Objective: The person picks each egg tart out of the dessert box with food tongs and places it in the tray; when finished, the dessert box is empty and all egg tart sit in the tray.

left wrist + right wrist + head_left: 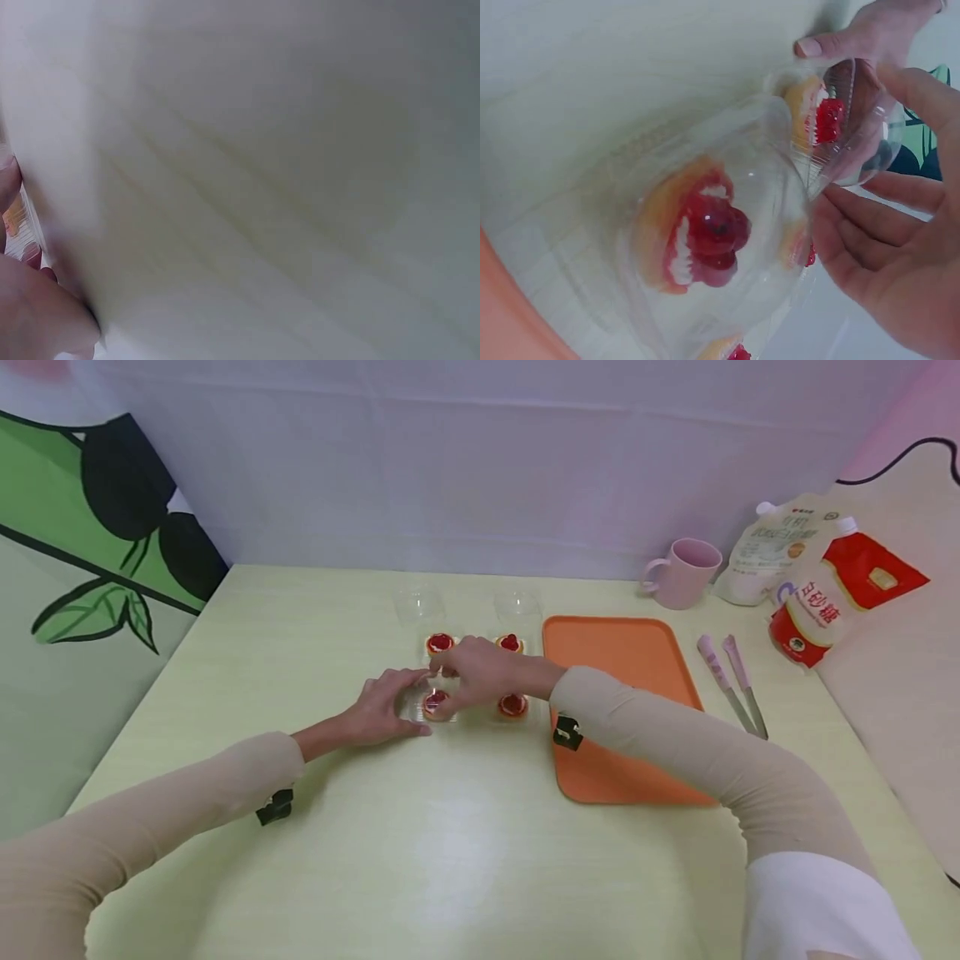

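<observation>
Small tarts with red fruit topping and white cream sit in clear plastic clamshell boxes in the middle of the table. My left hand (378,706) holds the left side of the front-left box (776,79), thumb at its front, fingers behind. From the other side my right hand (487,670) reaches over that box, thumb and fingers curled round its clear domed lid (889,146). The tart (435,703) lies inside under the plastic. Beside it, the front-right tart (705,232) sits under a clear dome. The left wrist view shows mostly blurred tabletop.
Behind, two more tarts, one at back left (439,643), one at back right (510,643), have open lids standing beyond them. An orange tray (615,643) lies to the right, under my right forearm. Farther right are two pink-handled utensils (727,677), a pink mug (684,575) and two pouches (817,602).
</observation>
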`<state>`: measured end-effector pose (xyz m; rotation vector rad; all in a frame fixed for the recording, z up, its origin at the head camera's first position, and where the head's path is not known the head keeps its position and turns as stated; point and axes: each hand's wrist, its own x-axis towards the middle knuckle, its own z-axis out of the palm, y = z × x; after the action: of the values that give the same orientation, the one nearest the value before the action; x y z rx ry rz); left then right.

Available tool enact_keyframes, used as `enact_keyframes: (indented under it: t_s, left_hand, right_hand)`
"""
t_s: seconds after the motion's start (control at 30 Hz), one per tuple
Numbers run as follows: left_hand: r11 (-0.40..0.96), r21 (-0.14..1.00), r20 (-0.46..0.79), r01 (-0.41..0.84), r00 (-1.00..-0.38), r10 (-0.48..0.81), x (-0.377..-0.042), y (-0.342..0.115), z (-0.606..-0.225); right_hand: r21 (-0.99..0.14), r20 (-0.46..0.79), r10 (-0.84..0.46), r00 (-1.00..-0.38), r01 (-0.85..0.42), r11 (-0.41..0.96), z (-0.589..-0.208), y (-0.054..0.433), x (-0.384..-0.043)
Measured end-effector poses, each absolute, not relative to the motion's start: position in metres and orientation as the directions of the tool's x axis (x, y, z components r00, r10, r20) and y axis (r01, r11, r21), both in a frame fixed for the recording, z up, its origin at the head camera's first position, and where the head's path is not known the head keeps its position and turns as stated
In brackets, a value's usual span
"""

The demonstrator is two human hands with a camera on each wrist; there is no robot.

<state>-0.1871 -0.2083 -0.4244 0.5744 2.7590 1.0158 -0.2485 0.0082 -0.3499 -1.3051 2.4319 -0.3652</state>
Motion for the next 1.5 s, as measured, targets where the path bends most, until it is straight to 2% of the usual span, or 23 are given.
enact_keyframes:
  t_s: [0.23, 0.5, 0.93, 1.17, 1.5]
  left_hand:
    - [0.692, 0.650, 0.017, 0.314, -0.917, 0.400, -0.186, -0.208, -0.425]
    - [0.696, 0.654, -0.004, 0.297, -0.919, 0.395, -0.187, -0.209, -0.426]
    - [0.704, 0.650, -0.011, 0.287, -0.922, 0.386, -0.187, -0.208, -0.425]
    - [0.719, 0.641, -0.028, 0.269, -0.927, 0.373, -0.189, -0.208, -0.426]
    - [0.723, 0.632, -0.032, 0.279, -0.923, 0.384, -0.190, -0.206, -0.426]
  right_hand:
    - [-0.480, -0.260, -0.847, -0.464, -0.699, 0.530, -0.353, 0.008, -0.252]
    - [-0.596, -0.286, -0.826, -0.486, -0.585, 0.550, -0.353, 0.008, -0.261]
    - [-0.622, -0.290, -0.818, -0.496, -0.552, 0.555, -0.341, 0.021, -0.263]
    - [-0.634, -0.261, -0.803, -0.535, -0.533, 0.561, -0.333, 0.032, -0.267]
    - [-0.655, -0.249, -0.792, -0.557, -0.505, 0.561, -0.332, 0.042, -0.268]
